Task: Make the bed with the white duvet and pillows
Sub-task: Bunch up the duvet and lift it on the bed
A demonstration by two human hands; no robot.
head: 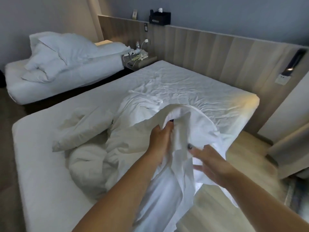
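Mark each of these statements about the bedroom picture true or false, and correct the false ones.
1. The left hand grips a fold of the white duvet cover. True.
2. The right hand is closed in a tight fist. False: its fingers are spread and fairly straight against the fabric.
3. A bare pillow lies on the near bed. True.
4. The duvet is spread flat and smooth over the whole near bed. False: it lies bunched, and the wrinkled sheet shows bare at the head end.
5. The far bed carries nothing. False: pillows and bedding are piled on it.
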